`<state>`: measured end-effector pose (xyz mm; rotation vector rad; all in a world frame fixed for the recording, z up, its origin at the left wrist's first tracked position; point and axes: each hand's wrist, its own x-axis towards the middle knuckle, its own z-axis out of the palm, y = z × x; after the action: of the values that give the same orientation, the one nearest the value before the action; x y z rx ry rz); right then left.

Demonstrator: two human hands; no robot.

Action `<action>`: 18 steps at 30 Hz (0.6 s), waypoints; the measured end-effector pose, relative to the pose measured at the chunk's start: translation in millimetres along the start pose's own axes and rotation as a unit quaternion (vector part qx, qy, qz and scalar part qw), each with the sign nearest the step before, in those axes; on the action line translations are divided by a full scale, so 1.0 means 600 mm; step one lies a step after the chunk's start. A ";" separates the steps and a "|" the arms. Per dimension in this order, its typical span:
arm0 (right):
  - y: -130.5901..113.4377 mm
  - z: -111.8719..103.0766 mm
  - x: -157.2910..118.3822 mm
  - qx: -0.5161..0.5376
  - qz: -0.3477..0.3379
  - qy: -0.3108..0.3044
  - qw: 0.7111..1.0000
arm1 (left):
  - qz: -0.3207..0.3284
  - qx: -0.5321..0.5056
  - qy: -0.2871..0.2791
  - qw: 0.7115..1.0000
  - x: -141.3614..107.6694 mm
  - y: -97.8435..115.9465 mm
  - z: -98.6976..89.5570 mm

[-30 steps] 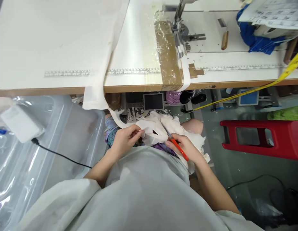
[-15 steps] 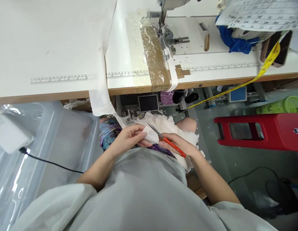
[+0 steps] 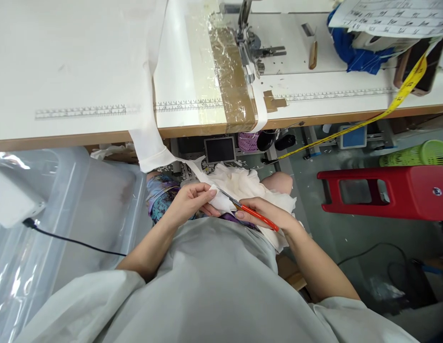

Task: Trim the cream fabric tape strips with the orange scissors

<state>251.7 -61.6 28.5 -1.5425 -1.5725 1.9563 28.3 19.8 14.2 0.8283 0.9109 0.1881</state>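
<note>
Scissors (image 3: 259, 217) gripped in right hand (image 3: 275, 212) | blades slant forward-left from its fingers | tips beside left hand (image 3: 192, 201), pinching white cloth (image 3: 223, 202)

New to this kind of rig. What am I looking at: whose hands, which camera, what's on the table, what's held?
No robot here: these are a person's bare hands. Every picture comes from one camera worn on the head, looking forward and down, so the person's lap is below the table edge.

The left hand pinches white cloth. The right hand holds orange-handled scissors, blades at that cloth. More pale fabric is bunched on the lap.

On the white table are metal parts of what looks like a sewing machine, a wooden-handled tool and blue material. A yellow tape measure hangs over the edge.
</note>
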 end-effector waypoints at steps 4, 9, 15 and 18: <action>-0.001 0.004 0.003 -0.070 0.009 0.033 0.997 | -0.007 0.005 0.008 1.000 0.001 -0.001 -0.002; -0.003 0.007 0.003 -0.158 0.026 0.076 0.984 | -0.004 0.008 0.006 1.000 0.001 -0.002 -0.004; -0.001 0.012 -0.001 -0.181 0.017 0.112 0.977 | 0.000 0.008 0.003 1.000 -0.001 0.001 -0.002; -0.001 0.017 -0.002 -0.180 0.018 0.132 0.975 | 0.001 0.007 0.004 1.000 -0.002 -0.001 -0.001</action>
<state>243.6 -68.3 28.4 -1.8845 -1.8600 1.4593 27.0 19.4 14.3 0.8420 0.9199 0.1867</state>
